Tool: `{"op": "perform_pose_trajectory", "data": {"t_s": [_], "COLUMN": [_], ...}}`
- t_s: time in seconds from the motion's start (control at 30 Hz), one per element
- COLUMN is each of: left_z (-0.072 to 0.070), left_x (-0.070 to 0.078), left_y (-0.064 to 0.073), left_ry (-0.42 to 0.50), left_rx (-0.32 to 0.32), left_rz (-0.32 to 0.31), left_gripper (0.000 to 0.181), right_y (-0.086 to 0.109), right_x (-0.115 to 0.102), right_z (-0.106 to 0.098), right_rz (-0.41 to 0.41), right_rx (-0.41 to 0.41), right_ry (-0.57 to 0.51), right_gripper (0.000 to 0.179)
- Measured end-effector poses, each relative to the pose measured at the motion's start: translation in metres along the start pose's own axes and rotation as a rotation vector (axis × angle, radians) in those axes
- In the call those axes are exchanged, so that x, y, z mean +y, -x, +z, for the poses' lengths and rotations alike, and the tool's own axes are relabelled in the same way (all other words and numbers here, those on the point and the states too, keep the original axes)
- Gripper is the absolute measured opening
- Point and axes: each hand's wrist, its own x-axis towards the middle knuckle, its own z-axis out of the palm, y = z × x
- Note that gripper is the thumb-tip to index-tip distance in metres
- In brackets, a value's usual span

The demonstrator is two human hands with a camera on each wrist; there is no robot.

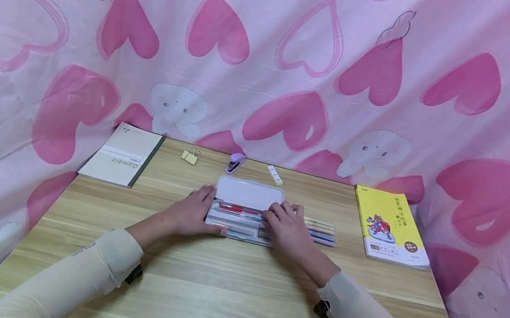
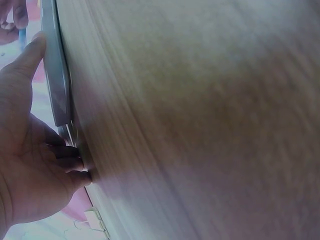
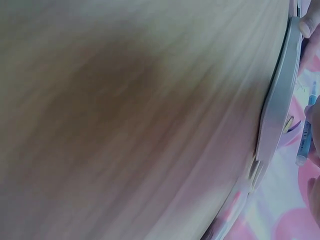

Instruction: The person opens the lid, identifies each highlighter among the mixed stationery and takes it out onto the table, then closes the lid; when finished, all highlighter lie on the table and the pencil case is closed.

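Observation:
A white pencil case [image 1: 250, 191] lies on the table with its lid raised toward the back. In its tray are a red pen [image 1: 233, 208] and other slim pens. My left hand [image 1: 195, 210] holds the case at its left end, thumb along the front edge; in the left wrist view the thumb lies on the grey case wall [image 2: 54, 65] and the fingertips reach down to the table. Over the right end of the tray, my right hand [image 1: 291, 229] pinches a light blue pen [image 3: 306, 131]. That pen is mostly hidden in the head view.
Several pastel pens [image 1: 322, 230] lie right of the case. Behind it are a gold binder clip [image 1: 190, 157], a purple stapler [image 1: 235, 162] and a small white-and-yellow item [image 1: 274, 175]. A notebook [image 1: 119, 155] lies far left, a yellow book [image 1: 391, 223] right. A pink heart-print curtain [image 1: 268, 73] hangs behind.

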Motion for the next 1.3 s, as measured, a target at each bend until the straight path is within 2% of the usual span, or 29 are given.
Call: {"op": "perform_pose_trajectory", "data": {"t_s": [0.33,0.63,0.83,1.07,1.3], "left_z": [0.002,-0.003,-0.003,-0.002,-0.001], "left_x": [-0.003,0.0,0.001,0.0,0.0], "left_y": [-0.004,-0.001,-0.002,-0.003,-0.002], "left_ry": [0.004,0.019,0.031,0.013,0.007], "left_rx": [0.011,0.002,0.009,0.002,0.0], "left_rz": [0.016,0.008,0.012,0.01,0.01], "left_gripper": [0.135,0.135,0.134,0.135,0.135], "right_y": [0.025,0.046,0.065,0.087,0.101], "right_x": [0.018,0.034,0.045,0.058,0.064], "right_z": [-0.009,-0.014,-0.015,-0.016,-0.015], "right_rz": [0.072,0.111,0.135,0.187,0.2], "right_rx": [-0.01,0.004,0.033,0.004,-0.01], "right_ry": [-0.033,-0.062,-0.037,0.014,0.023], "right_gripper": [0.026,0.03,0.029,0.025,0.019]}}
